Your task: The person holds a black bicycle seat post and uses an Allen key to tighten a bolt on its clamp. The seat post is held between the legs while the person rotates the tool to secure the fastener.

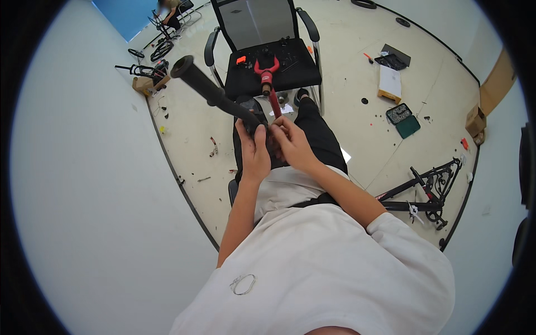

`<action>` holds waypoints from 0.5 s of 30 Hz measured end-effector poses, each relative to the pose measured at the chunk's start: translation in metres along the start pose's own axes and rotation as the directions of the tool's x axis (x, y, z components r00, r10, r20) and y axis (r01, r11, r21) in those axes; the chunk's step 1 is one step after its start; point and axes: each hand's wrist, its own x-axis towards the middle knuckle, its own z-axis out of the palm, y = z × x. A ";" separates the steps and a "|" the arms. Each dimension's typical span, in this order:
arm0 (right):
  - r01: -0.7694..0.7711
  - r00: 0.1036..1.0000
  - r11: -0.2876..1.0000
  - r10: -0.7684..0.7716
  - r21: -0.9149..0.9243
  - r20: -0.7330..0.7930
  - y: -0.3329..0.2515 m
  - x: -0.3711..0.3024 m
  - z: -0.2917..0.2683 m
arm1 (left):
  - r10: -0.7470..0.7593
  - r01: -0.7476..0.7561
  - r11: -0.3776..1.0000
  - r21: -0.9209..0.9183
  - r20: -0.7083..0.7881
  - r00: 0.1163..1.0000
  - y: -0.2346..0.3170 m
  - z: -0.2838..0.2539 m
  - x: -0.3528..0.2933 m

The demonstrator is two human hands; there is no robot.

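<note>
A black bicycle handlebar [207,86] slants up and left from my lap, its rubber grip end toward the far left. My left hand [254,159] is closed round its lower, bent part. Close beside it, my right hand [295,146] has its fingers curled and pressed together near the inner end of the bar. What those fingers pinch is hidden. Beyond my hands, a red bicycle fork [268,68] leans with its forked end on the seat of a black chair [237,81]. Its red tube [275,105] runs back between my legs.
Small parts and an orange box [241,60] lie on the chair seat. To the right are a black bicycle frame [416,183], an open green case [408,127] and a white box [389,82]. A person [173,14] sits far left near wheels [162,50]. A white wall [95,167] borders the left.
</note>
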 end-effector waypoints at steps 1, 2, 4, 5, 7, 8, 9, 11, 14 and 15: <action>0.001 1.000 0.996 -0.002 0.087 0.007 0.028 0.007 -0.012 | -0.043 0.045 0.997 -0.057 0.032 0.999 -0.002 -0.001 -0.001; -0.114 0.993 0.982 0.112 -0.151 -0.019 0.064 0.022 -0.034 | -0.081 0.089 0.990 -0.111 0.073 0.994 -0.003 0.000 0.000; 0.149 0.989 0.666 -0.111 -0.731 0.101 0.132 0.028 -0.076 | -0.087 0.098 0.989 -0.110 0.105 0.991 0.001 0.001 0.003; 0.141 0.986 0.630 -0.025 -0.763 0.163 0.143 0.034 -0.081 | -0.082 0.093 0.991 -0.097 0.107 0.991 -0.001 0.001 0.002; 0.148 0.951 0.550 0.150 -0.822 0.271 0.148 0.048 -0.086 | -0.090 0.101 0.990 -0.095 0.116 0.989 0.001 0.006 0.000; 0.168 0.937 0.495 0.189 -0.852 0.294 0.147 0.049 -0.083 | -0.095 0.105 0.991 -0.082 0.118 0.988 0.004 0.007 -0.002; 0.190 0.922 0.438 0.228 -0.878 0.313 0.147 0.049 -0.080 | -0.099 0.108 0.992 -0.069 0.121 0.988 0.007 0.009 -0.004; 0.194 0.920 0.423 0.234 -0.885 0.314 0.145 0.044 -0.079 | -0.094 0.105 0.992 -0.065 0.160 0.983 0.007 0.011 -0.009; 0.122 0.947 0.597 0.169 -0.793 0.272 0.137 0.046 -0.089 | -0.089 0.099 0.994 -0.052 0.170 0.981 0.010 0.013 -0.007; 0.108 0.956 0.629 0.147 -0.770 0.254 0.135 0.043 -0.090 | -0.100 0.108 0.993 -0.045 0.160 0.982 0.009 0.011 -0.008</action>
